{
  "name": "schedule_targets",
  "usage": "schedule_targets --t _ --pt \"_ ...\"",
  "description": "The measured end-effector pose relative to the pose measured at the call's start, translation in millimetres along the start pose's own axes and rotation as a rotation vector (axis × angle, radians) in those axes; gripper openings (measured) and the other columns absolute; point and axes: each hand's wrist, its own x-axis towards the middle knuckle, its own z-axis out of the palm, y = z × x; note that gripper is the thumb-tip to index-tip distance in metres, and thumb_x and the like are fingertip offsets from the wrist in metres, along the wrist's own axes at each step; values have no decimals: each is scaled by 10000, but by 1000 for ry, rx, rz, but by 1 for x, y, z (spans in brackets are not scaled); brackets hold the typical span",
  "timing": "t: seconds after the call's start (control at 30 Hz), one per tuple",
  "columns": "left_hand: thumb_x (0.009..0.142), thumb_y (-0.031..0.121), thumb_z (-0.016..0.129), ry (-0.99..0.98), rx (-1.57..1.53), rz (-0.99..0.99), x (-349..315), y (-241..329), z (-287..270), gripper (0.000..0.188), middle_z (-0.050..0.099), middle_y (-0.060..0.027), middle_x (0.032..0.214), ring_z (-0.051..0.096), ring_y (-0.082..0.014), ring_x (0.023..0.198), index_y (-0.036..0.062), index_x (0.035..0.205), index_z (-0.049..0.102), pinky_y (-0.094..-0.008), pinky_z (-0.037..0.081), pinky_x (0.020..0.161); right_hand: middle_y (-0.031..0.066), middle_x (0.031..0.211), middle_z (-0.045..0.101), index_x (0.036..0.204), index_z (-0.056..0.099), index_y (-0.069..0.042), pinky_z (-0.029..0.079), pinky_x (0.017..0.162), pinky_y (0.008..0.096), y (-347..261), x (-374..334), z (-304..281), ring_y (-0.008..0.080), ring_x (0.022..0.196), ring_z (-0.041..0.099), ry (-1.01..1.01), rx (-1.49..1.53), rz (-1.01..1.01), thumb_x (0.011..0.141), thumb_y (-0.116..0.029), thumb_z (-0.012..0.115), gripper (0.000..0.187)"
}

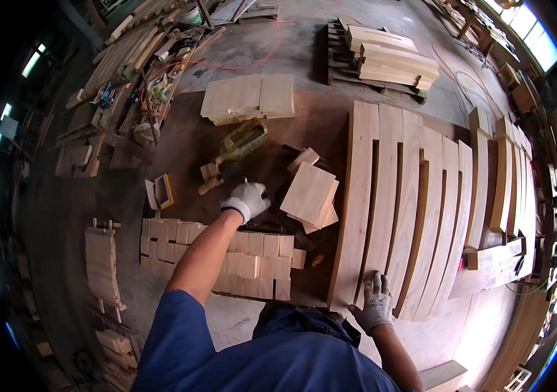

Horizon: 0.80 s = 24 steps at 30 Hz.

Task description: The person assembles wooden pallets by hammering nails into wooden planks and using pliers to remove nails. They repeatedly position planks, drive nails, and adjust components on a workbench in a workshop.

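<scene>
My left hand (247, 198), in a white work glove, reaches over the dark brown worktable with its fingers apart and slightly bent. Nothing shows in it, though its underside is hidden. Just beyond it lie a wooden-handled tool (210, 178) and a yellowish cut-open plastic container (244, 140). Rows of small wooden blocks (244, 265) sit under and beside my left forearm. My right hand (376, 302), also gloved, rests with fingers stretched out on the near end of long pale wooden boards (383, 196), which lie side by side with slots between them.
Square wooden pieces (310, 193) are stacked between my hands. Wider panels (249, 98) lie at the table's far edge, and a small yellow-edged box (163, 191) sits at left. Farther off stands a pallet (378, 90) of timber. An orange hose (239, 67) crosses the floor.
</scene>
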Motion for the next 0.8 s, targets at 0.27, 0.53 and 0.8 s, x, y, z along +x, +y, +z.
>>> schedule_targets --t 0.27,0.53,0.8 --pt "1088 170 393 404 69 228 136 -1 33 503 552 -160 1631 563 -368 1451 131 1547 597 -485 457 1214 254 1792 225 1726 260 -38 291 1296 583 -1 2 1 478 1646 222 -1 -50 -23 877 -651 799 1178" --pt "1079 142 462 56 202 126 152 39 5 468 527 -181 1637 566 -382 1434 114 1530 585 -484 490 1187 238 1795 212 1701 335 -33 298 1282 586 2 1 9 475 1634 232 33 -88 -3 866 -645 800 1134" --pt "983 223 652 128 -280 -259 129 13 18 376 730 -232 1356 687 -388 1300 86 1324 737 -495 551 1100 248 1796 208 1697 333 -22 298 1275 604 -6 -1 -1 484 1643 217 26 -82 26 856 -679 795 1163"
